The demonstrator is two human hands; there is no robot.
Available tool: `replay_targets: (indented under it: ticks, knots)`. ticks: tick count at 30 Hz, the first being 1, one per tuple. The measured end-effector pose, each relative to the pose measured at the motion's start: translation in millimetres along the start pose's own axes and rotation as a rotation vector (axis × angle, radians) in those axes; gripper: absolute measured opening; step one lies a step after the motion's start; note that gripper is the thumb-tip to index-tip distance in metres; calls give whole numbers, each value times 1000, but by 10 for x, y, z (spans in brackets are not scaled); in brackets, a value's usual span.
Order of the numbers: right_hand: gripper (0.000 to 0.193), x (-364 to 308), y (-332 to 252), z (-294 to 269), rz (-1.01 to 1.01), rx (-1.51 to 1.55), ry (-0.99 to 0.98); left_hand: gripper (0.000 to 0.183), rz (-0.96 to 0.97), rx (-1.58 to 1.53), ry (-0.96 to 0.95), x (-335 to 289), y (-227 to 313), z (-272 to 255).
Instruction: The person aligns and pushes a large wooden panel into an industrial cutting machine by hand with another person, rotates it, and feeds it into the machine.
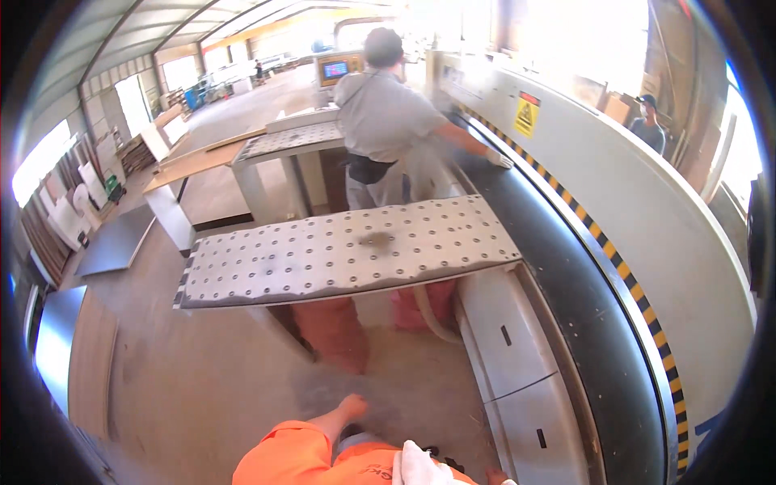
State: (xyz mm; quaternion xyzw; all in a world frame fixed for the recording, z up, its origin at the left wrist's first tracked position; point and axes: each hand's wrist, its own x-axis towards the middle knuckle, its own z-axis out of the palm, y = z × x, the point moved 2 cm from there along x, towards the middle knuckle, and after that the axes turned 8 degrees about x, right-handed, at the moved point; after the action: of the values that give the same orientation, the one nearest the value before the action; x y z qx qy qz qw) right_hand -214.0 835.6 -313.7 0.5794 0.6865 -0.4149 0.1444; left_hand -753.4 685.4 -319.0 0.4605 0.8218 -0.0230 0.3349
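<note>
My left arm (341,411) comes out of an orange sleeve (283,453) and bends low in front of me; its fingers cannot be made out. A white, glove-like shape (422,466) lies against the orange shirt; whose hand it covers, if any, is unclear. A sliver of my right arm (495,476) shows at the lower edge, its hand almost wholly cut off. Nearest ahead stands a pale machine table (323,255) dotted with round studs, nothing lying on it but a dark smudge. To the right runs the machine's long black bed (566,291).
A co-worker in grey (384,113) stands beyond the table, a white-gloved hand (497,158) on the black bed. A lit control screen (335,70) is behind. A striped guard beam (614,255) borders the bed. Reddish sacks (331,331) sit below the table. Boards (93,364) lean at left.
</note>
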Motion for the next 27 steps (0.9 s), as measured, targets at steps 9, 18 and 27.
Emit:
replay_targets:
  ticks: [9, 18, 27]
  knots:
    - [49, -14, -629, 593, 119, -94, -153, 50, 59, -201, 20, -820, -643, 64]
    - [34, 618, -2591, 1656, -293, 422, -37, 49, -525, -394, 75, -1973, -2926, 86]
    - [52, 367, -3498, 1857, -376, 186, -201, 45, -740, -600, 196, -2489, -3641, 1079]
